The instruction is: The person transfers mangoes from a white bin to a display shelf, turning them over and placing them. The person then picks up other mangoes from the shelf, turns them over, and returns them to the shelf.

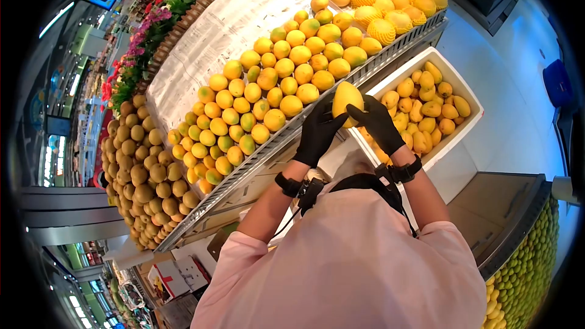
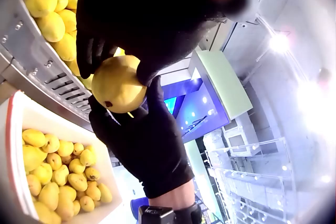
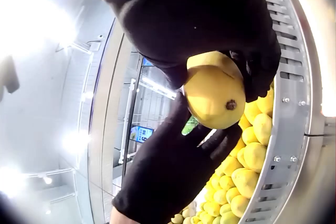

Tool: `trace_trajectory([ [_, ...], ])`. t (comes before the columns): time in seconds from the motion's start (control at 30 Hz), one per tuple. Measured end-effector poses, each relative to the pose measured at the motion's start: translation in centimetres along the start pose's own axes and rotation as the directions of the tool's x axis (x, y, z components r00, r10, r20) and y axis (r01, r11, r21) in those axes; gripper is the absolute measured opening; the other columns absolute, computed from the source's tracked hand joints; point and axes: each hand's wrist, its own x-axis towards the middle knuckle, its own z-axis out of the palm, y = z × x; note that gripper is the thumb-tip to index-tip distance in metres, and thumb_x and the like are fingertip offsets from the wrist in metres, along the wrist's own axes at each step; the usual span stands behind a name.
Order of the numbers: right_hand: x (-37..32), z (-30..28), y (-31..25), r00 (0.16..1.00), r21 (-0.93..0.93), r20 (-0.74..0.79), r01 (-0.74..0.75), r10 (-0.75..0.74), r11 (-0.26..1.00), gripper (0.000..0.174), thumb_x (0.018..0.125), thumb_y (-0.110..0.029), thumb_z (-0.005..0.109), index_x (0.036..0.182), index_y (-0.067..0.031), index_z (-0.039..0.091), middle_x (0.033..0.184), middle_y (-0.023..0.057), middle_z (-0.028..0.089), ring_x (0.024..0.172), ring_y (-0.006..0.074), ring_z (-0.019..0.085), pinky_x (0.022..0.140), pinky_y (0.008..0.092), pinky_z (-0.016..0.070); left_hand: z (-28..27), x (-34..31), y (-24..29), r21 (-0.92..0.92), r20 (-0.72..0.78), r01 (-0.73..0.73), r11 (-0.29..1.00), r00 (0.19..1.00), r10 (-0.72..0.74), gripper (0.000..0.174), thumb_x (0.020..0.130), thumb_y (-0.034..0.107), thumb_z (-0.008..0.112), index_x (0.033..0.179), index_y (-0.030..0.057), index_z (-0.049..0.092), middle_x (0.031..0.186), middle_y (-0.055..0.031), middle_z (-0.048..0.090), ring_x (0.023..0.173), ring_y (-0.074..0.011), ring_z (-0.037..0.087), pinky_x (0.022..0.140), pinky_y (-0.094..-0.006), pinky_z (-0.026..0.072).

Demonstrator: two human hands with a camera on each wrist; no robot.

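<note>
A yellow mango is held up between two hands in black gloves, in front of the fruit stand's edge. My left hand grips its left side, and my right hand holds it from the right with the thumb across its lower part. The left wrist view shows the fingers of both hands curved round the mango, with a dark spot near its end. Seen from the right wrist, the mango turns its brown stem scar toward the camera. Gloved fingers cover parts of its sides.
Rows of mangoes lie on the sloping stand behind a slatted metal rail. A white foam box of mangoes stands at the right. Round brown fruit is heaped at the left, netted yellow fruit at the top.
</note>
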Motion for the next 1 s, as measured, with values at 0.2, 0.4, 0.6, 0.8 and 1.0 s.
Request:
trace_trajectory([
  [0.2,-1.2,-1.6,-1.2,0.989,0.241,0.106,0.077,-0.105,0.967,0.039,0.095,-0.020,0.056,0.129,-0.0005,0.052,0.111,0.0069,0.064,0.090,0.0132,0.063,0.077,0.0253,0.0518,-2.1,0.5,1.5,0.343,0.171,-0.313,0.886,0.948,0.269,0.053,0.080,0.015,0.075,0.126,0.0019,0.052,0.117,-0.0119,0.062,0.102,-0.0203,0.062,0.086,-0.0315,0.0511],
  [0.4,-2.3,-2.8,-2.5,0.983,0.237,0.130,0.097,-0.130,0.967,0.028,0.091,-0.008,0.055,0.116,0.0029,0.059,0.106,0.0111,0.066,0.089,0.0162,0.064,0.079,0.0276,0.0516,-0.8,-0.7,3.3,0.653,0.157,-0.273,0.706,0.961,0.226,0.038,0.080,0.004,0.057,0.118,0.0034,0.055,0.111,-0.0126,0.063,0.099,-0.0210,0.062,0.077,-0.0339,0.0531],
  [0.6,-2.1,-4.1,-1.0,0.991,0.190,0.093,0.074,-0.093,0.979,0.027,0.090,-0.009,0.057,0.115,0.0007,0.061,0.101,0.0070,0.068,0.082,0.0117,0.063,0.073,0.0247,0.0520,-1.2,-0.2,2.4,-0.047,0.041,-0.046,0.998,0.998,0.048,0.040,0.081,0.010,0.064,0.119,0.0043,0.055,0.110,-0.0103,0.063,0.099,-0.0204,0.062,0.081,-0.0329,0.0515],
  [0.8,-2.0,-4.0,-0.7,0.992,0.108,0.064,0.104,-0.112,0.989,0.026,0.091,-0.013,0.058,0.113,-0.0012,0.063,0.097,0.0050,0.068,0.079,0.0102,0.062,0.071,0.0228,0.0499,-0.9,-0.6,5.1,0.520,0.065,-0.277,0.808,0.956,0.285,0.042,0.081,0.017,0.072,0.119,0.0048,0.058,0.110,-0.0084,0.065,0.101,-0.0200,0.062,0.087,-0.0319,0.0497],
  [1.0,-0.8,-2.0,-1.2,0.955,-0.058,0.084,0.290,-0.285,0.955,0.049,0.087,-0.017,0.068,0.130,-0.0030,0.050,0.118,0.0088,0.059,0.094,0.0160,0.059,0.082,0.0280,0.0499,-1.2,1.9,-0.5,0.046,0.140,-0.236,0.971,0.964,0.228,0.042,0.082,0.023,0.073,0.116,0.0035,0.059,0.109,-0.0108,0.064,0.103,-0.0233,0.062,0.087,-0.0345,0.0505],
])
